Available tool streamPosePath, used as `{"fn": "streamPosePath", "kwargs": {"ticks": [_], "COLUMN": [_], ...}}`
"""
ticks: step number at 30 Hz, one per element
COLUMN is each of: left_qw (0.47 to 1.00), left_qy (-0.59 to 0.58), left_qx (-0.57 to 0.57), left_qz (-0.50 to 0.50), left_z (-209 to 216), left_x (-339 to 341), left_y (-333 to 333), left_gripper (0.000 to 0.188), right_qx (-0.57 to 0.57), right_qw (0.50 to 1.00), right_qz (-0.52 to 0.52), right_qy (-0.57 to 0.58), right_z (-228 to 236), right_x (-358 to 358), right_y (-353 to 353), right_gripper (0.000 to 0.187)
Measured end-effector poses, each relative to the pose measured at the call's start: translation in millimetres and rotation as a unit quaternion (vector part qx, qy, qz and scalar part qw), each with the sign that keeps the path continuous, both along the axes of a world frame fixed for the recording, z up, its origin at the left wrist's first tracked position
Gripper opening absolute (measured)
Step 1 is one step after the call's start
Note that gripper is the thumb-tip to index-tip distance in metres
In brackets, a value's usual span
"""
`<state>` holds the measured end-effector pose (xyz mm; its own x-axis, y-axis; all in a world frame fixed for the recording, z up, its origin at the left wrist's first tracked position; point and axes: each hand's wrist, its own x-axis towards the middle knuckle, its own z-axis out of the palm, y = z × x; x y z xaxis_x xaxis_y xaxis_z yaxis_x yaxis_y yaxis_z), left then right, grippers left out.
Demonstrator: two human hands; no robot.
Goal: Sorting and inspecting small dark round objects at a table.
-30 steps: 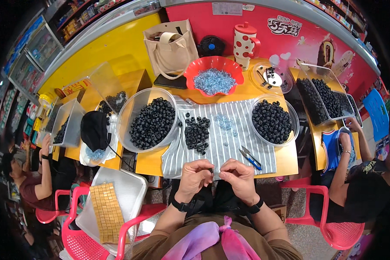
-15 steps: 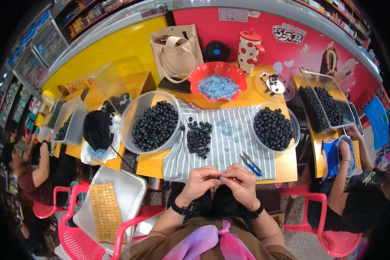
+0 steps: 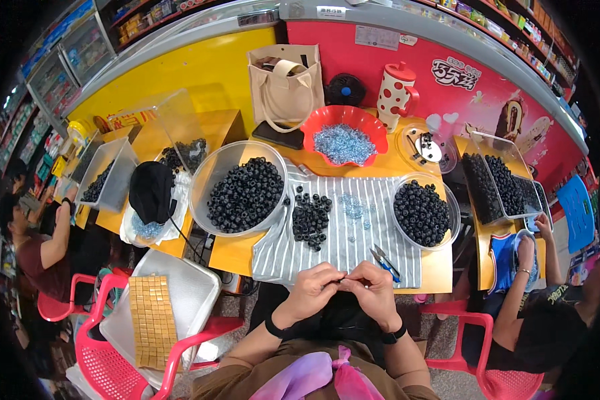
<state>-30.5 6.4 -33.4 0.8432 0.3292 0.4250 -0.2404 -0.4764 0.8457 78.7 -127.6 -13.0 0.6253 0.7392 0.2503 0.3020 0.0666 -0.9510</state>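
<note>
Just past the table's front edge, my left hand (image 3: 313, 291) and my right hand (image 3: 373, 292) meet fingertip to fingertip. Both are closed in a pinch on a small dark piece that looks like a black bead, mostly hidden by the fingers. Beyond them a grey striped cloth (image 3: 273, 257) covers the table's middle. On it lie a loose patch of black beads (image 3: 311, 217), a scatter of small clear blue beads (image 3: 354, 207) and blue-handled thread snips (image 3: 385, 263), close to my right hand.
Tubs of black beads stand left (image 3: 200, 175) and right (image 3: 454, 217) of the cloth. Behind it sit a red scalloped bowl (image 3: 378, 131) of blue beads, a beige bag (image 3: 286, 87) and a dotted tumbler (image 3: 393, 97). Pink chairs (image 3: 106, 353) flank me; people work at both sides.
My view has shifted a little, so the table sits slightly differently in the picture. Both hands stay pinched together, with the fingers slightly rearranged.
</note>
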Motion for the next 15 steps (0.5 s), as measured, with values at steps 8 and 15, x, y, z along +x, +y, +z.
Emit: {"fn": "streamPosePath", "kwargs": {"ticks": [8, 15], "left_qw": [0.999, 0.910], "left_qy": [-0.007, 0.059], "left_qx": [-0.054, -0.410], "left_qz": [-0.001, 0.007], "left_z": [-0.2, -14.0], "left_x": [-5.4, -15.1], "left_y": [-0.7, 24.0], "left_gripper": [0.022, 0.013], "right_qx": [-0.088, -0.113], "right_qw": [0.948, 0.983], "right_qz": [0.115, 0.009], "right_qy": [0.284, -0.144], "right_z": [1.4, 15.9], "right_x": [15.9, 30.4], "right_y": [5.2, 43.0], "right_gripper": [0.012, 0.009]}}
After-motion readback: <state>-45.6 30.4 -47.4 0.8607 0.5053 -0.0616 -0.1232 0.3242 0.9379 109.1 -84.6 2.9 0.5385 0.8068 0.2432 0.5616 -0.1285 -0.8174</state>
